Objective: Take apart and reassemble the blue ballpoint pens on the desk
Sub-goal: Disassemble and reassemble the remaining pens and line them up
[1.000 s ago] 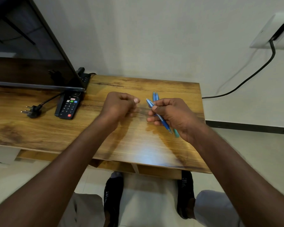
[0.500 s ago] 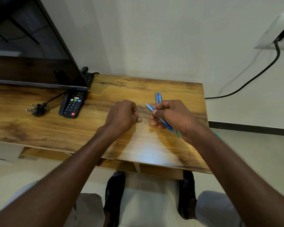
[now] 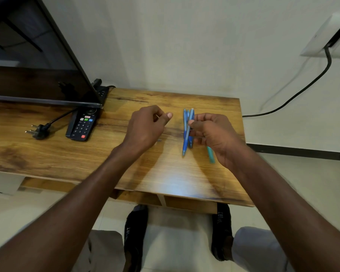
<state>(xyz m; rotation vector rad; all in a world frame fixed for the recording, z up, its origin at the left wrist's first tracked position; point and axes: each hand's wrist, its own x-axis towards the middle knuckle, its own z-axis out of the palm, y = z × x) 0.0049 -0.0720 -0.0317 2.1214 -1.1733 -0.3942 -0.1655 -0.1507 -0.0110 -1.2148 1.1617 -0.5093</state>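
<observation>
Over the wooden desk [image 3: 47, 154], the right hand [image 3: 214, 134] pinches a blue ballpoint pen [image 3: 185, 138] upright beside other blue pens [image 3: 190, 130]. The left hand [image 3: 147, 128] is curled; whether it holds anything cannot be told. Farther left lies a remote control [image 3: 81, 125].

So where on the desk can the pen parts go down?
Bare wood lies near the desk's front edge, below the remote and plug, and between both forearms. It is crowded around the blue pens at the right hand.
</observation>
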